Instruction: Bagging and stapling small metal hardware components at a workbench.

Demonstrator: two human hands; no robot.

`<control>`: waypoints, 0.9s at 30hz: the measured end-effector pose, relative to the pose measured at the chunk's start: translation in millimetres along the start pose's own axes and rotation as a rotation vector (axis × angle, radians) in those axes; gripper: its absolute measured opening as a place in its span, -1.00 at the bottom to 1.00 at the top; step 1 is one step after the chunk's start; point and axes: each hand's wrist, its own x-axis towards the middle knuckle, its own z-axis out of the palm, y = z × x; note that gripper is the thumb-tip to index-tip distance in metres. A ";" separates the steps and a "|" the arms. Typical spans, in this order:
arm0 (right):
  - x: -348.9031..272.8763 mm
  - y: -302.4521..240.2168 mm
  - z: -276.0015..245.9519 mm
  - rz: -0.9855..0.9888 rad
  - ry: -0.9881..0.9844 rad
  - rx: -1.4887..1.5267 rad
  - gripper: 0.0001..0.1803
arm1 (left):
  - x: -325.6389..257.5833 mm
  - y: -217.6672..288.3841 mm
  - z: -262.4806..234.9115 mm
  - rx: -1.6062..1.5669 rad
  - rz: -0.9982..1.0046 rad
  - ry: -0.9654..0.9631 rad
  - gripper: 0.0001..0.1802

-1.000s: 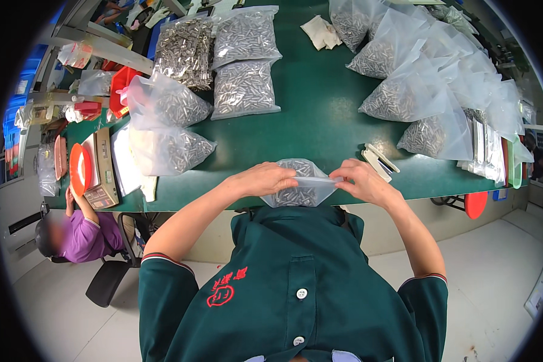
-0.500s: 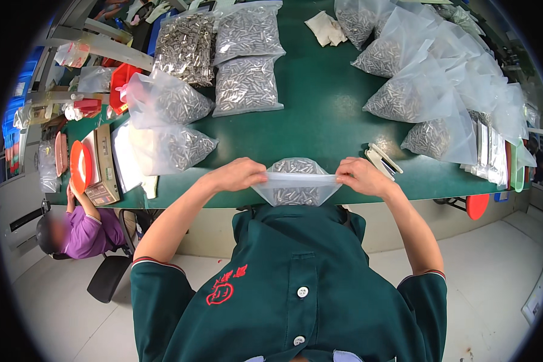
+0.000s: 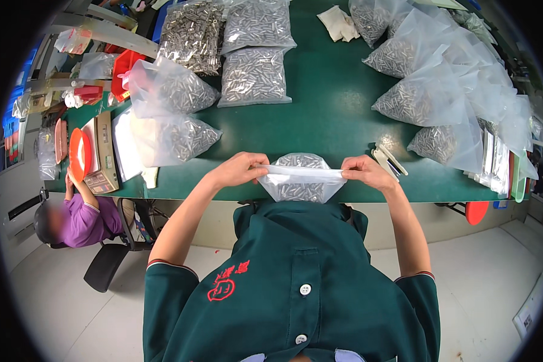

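A clear plastic bag (image 3: pixel 301 192) filled with small silvery metal pieces lies at the table's front edge, close against my body. Its upper edge is folded into a whitish band, stretched flat between my hands. My left hand (image 3: pixel 242 169) pinches the band's left end, and my right hand (image 3: pixel 367 172) pinches the right end. Fingertips and thumbs press together on the plastic at both ends. Just beyond my right hand lies a stapler (image 3: pixel 388 161) with a pale body, apart from the bag.
Filled flat bags (image 3: pixel 254 75) lie at the far left-centre of the green table (image 3: pixel 332 123). Several filled bags (image 3: pixel 434 145) pile up on the right, beside a stack of flat packets (image 3: pixel 493 163). A white glove (image 3: pixel 338 24) lies at the back. A person in purple (image 3: pixel 93 224) sits at left, holding a red dish (image 3: pixel 79 153).
The view has shifted a little. Both hands still hold the folded edge of the bag, with nearly the same grip and no object let go.
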 end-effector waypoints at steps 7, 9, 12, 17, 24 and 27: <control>-10.7 -26.7 10.9 -0.058 0.047 -0.225 -0.87 | 15.3 46.3 51.3 0.626 0.340 0.141 -0.86; -11.4 -28.5 11.3 -0.051 0.047 -0.235 -0.86 | 18.0 51.0 62.2 0.664 0.323 0.289 -0.85; -12.4 -34.2 11.9 -0.007 0.034 -0.334 -0.82 | 31.3 44.9 55.6 0.562 0.258 0.173 -0.84; 4.3 -59.1 17.1 -0.041 -0.119 -0.433 -0.77 | 38.0 40.6 46.7 0.459 0.209 0.079 -0.80; 16.0 -41.9 5.9 0.089 -0.130 -0.483 -0.74 | 27.3 51.7 52.4 0.444 0.305 0.193 -0.78; 18.5 -32.7 6.3 0.088 -0.112 -0.457 -0.73 | 31.7 44.4 58.1 0.503 0.338 0.276 -0.79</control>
